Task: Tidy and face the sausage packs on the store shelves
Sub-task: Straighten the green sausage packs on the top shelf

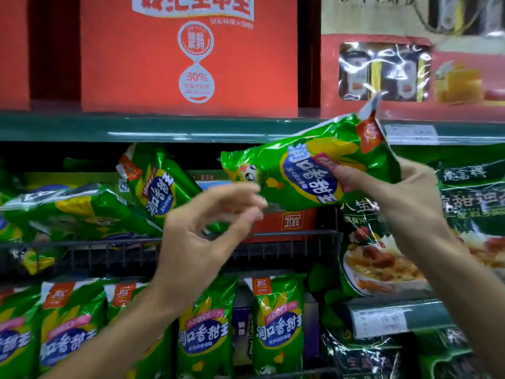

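Store shelves: red cartons top of frame, green sausage packs below. Right hand pinches a tilted green pack centre-right. Left hand blurred, fingers loosely curled, holding nothing.

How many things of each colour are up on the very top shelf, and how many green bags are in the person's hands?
Solid red boxes on the top shelf: 2, a big one and a sliver at the left edge.
Red box with a clear window: 1.
Green bags held: 1, in the right hand.
Total: 4.
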Demonstrator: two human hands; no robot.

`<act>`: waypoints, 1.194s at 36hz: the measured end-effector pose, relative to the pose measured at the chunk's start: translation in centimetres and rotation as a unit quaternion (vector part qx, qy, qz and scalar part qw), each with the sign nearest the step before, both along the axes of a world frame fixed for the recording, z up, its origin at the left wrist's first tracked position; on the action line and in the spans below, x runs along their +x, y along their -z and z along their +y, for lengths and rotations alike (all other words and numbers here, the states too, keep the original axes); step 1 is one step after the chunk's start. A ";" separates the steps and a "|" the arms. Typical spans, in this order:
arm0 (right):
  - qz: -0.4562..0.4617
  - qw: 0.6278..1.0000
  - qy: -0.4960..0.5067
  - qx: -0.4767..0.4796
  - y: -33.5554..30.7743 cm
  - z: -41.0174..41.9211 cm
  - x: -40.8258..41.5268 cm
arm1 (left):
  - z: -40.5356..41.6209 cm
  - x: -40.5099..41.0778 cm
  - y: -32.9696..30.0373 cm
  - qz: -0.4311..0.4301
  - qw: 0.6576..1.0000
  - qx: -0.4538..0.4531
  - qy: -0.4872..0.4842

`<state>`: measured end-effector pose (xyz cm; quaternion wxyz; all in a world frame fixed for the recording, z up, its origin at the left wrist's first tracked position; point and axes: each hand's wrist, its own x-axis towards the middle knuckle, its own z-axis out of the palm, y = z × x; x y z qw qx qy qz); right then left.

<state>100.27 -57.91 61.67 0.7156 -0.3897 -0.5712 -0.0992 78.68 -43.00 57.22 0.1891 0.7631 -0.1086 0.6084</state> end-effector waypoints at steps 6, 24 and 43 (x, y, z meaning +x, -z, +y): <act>-0.128 0.985 0.021 -0.113 -2.6 -1.5 -0.7 | 0.6 -0.3 -4.8 0.129 0.986 0.006 -0.109; -0.046 0.998 -0.034 0.023 -1.2 0.7 0.1 | 2.2 3.0 -5.8 0.049 0.998 -0.045 -0.007; -0.034 0.996 0.069 -0.035 3.4 5.4 3.7 | 2.6 6.3 -4.4 0.197 0.970 -0.141 -0.006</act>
